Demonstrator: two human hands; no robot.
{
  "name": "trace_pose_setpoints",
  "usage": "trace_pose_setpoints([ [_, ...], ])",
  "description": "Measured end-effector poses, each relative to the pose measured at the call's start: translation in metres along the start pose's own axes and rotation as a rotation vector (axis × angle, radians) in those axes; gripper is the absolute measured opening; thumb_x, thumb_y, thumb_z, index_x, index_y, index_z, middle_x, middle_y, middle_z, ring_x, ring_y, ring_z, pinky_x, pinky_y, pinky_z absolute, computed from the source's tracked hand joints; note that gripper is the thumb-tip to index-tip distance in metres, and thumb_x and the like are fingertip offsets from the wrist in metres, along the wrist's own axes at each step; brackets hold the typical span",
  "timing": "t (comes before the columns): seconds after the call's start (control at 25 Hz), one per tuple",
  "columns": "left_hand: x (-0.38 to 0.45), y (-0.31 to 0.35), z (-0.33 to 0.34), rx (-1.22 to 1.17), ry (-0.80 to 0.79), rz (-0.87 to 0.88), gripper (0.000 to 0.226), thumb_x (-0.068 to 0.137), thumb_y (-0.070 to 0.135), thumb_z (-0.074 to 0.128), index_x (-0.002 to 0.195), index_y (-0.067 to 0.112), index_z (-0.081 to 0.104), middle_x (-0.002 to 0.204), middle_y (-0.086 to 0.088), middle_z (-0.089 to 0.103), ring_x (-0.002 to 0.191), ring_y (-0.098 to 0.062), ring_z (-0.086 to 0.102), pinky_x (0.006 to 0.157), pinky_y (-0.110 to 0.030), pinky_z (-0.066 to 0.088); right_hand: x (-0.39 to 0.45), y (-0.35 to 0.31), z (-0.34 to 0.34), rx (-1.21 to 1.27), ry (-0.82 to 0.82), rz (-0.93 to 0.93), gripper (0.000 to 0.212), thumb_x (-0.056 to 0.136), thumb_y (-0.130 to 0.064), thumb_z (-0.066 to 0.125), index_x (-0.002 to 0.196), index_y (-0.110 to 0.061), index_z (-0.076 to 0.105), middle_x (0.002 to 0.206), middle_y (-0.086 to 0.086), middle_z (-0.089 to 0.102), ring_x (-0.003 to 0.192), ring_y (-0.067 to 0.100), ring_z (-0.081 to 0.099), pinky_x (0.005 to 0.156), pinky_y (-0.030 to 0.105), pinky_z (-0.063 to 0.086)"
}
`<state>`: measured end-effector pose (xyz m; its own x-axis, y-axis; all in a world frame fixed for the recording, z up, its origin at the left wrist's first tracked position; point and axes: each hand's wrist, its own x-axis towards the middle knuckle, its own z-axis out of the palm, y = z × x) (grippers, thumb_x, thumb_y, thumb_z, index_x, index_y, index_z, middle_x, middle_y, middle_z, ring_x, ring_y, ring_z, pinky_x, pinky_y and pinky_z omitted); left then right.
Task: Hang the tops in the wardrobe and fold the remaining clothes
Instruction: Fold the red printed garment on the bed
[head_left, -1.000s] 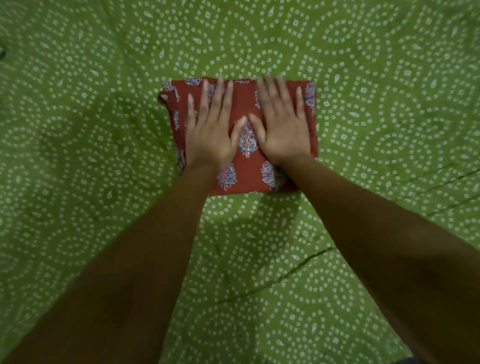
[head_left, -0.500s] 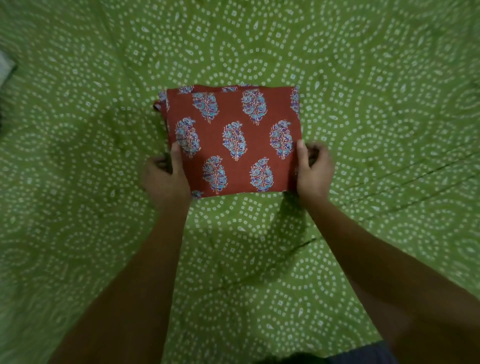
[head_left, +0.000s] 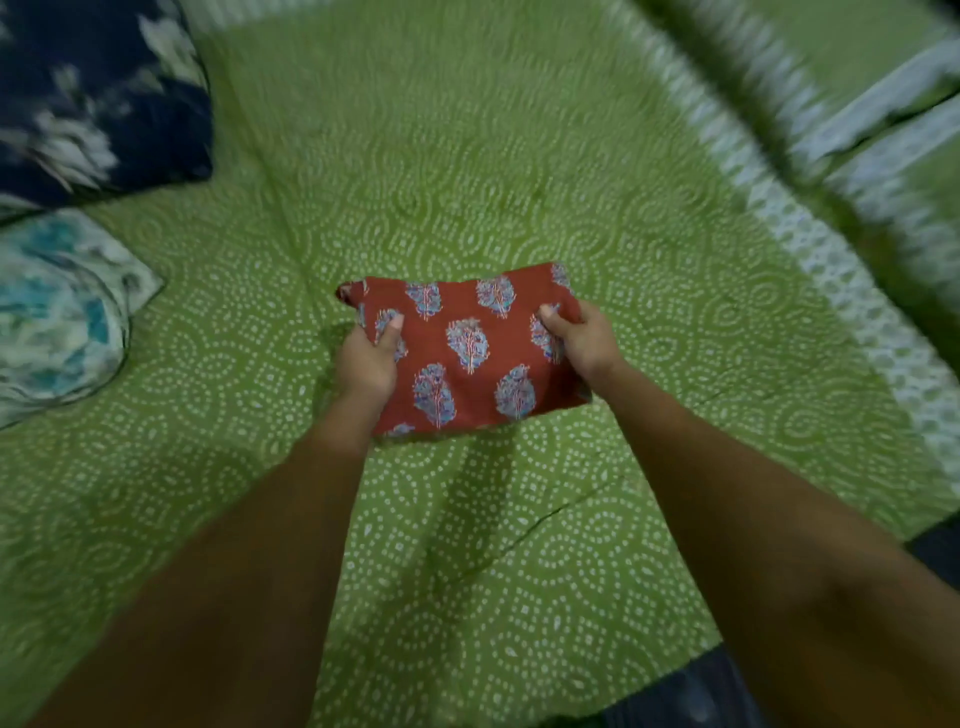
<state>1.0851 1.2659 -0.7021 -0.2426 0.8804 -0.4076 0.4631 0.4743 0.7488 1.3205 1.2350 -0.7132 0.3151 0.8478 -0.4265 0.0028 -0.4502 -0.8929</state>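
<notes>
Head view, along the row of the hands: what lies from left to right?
Teal-and-white cloth → left hand → folded red printed garment → right hand → white patterned border of the green bedsheet.

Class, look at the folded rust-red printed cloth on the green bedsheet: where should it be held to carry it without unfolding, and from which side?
Grip the folded rust-red printed cloth at its two short side edges, one from each side, thumbs on top, as the left hand and right hand do; a flat layered bundle stays closed this way.

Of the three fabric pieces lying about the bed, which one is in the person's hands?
The folded red printed cloth, gripped at its sides by left hand and right hand; the navy piece and teal-white piece lie untouched, far left.
</notes>
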Motion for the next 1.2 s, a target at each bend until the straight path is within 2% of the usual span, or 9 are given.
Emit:
trace_pose_setpoints([
  [0.12,-0.074,0.061,-0.039,-0.092,-0.089,0.105,0.045,0.094,0.039,0.055,0.119,0.002,0.06,0.117,-0.014,0.065,0.105,-0.024,0.06,0.085,-0.027,0.044,-0.079,-0.06,-0.047,-0.024,0.043,-0.07,0.014,0.093,-0.025,0.06,0.103,-0.018,0.066,0.096,0.0,0.071,0.084,0.012,0.067,0.084,0.033,0.054],
  [0.2,-0.128,0.103,-0.063,-0.178,-0.179,0.149,0.041,0.096,0.036,0.053,0.121,0.005,0.06,0.115,-0.011,0.065,0.103,-0.019,0.06,0.087,-0.026,0.045,-0.143,-0.104,-0.082,0.009,0.096,-0.077,0.025,0.091,-0.036,0.06,0.108,-0.019,0.067,0.103,0.002,0.072,0.091,0.018,0.068,0.088,0.039,0.054],
  [0.32,-0.199,0.158,-0.071,-0.281,-0.338,0.162,0.035,0.097,0.036,0.05,0.121,0.011,0.059,0.113,-0.012,0.066,0.106,-0.026,0.062,0.094,-0.038,0.049,-0.222,-0.138,-0.136,0.127,0.192,-0.083,0.022,0.091,-0.039,0.061,0.105,-0.023,0.068,0.105,0.005,0.072,0.097,0.025,0.068,0.089,0.046,0.054],
  [0.44,-0.274,0.207,-0.049,-0.285,-0.482,0.228,0.027,0.098,0.03,0.05,0.118,0.013,0.055,0.106,-0.006,0.061,0.112,-0.026,0.058,0.091,-0.034,0.046,-0.29,-0.144,-0.203,0.214,0.336,-0.098,0.036,0.084,-0.047,0.065,0.109,-0.02,0.068,0.104,0.006,0.072,0.096,0.026,0.069,0.09,0.048,0.053],
  [0.6,-0.354,0.258,0.027,-0.231,-0.686,0.337,0.025,0.097,0.03,0.052,0.109,0.01,0.061,0.102,-0.014,0.066,0.107,-0.036,0.062,0.093,-0.042,0.05,-0.359,-0.136,-0.309,0.323,0.514,-0.111,0.027,0.095,-0.02,0.058,0.118,-0.007,0.063,0.097,0.007,0.072,0.078,0.016,0.07,0.071,0.032,0.057],
  [0.72,-0.417,0.299,0.1,-0.201,-0.82,0.389,0.034,0.096,0.036,0.053,0.11,0.006,0.062,0.107,-0.017,0.067,0.1,-0.032,0.065,0.092,-0.046,0.051,-0.404,-0.127,-0.4,0.369,0.626,-0.145,0.026,0.094,-0.018,0.059,0.115,-0.003,0.064,0.098,0.015,0.071,0.079,0.023,0.068,0.077,0.037,0.056],
  [0.84,-0.5,0.34,0.18,-0.194,-0.981,0.415,0.046,0.094,0.042,0.053,0.12,0.004,0.06,0.105,-0.015,0.069,0.094,-0.03,0.066,0.091,-0.046,0.052,-0.458,-0.121,-0.502,0.397,0.755,-0.187,0.022,0.093,-0.018,0.061,0.111,-0.006,0.066,0.096,0.013,0.071,0.078,0.022,0.069,0.071,0.031,0.057],
  [1.04,-0.638,0.386,0.29,-0.2,-1.249,0.442,0.03,0.096,0.035,0.052,0.111,0.011,0.061,0.092,-0.01,0.07,0.073,-0.02,0.07,0.067,-0.033,0.059,-0.548,-0.098,-0.635,0.451,0.979,-0.223,0.013,0.092,-0.023,0.061,0.103,-0.016,0.065,0.089,0.008,0.072,0.075,0.021,0.069,0.063,0.027,0.057],
  [1.2,-0.742,0.416,0.39,-0.107,-1.432,0.5,0.037,0.094,0.037,0.055,0.117,0.009,0.062,0.103,-0.016,0.07,0.094,-0.033,0.068,0.088,-0.048,0.054,-0.608,-0.063,-0.729,0.52,1.196,-0.216,0.012,0.093,-0.025,0.06,0.101,-0.017,0.064,0.088,0.008,0.072,0.075,0.022,0.069,0.068,0.031,0.058],
])
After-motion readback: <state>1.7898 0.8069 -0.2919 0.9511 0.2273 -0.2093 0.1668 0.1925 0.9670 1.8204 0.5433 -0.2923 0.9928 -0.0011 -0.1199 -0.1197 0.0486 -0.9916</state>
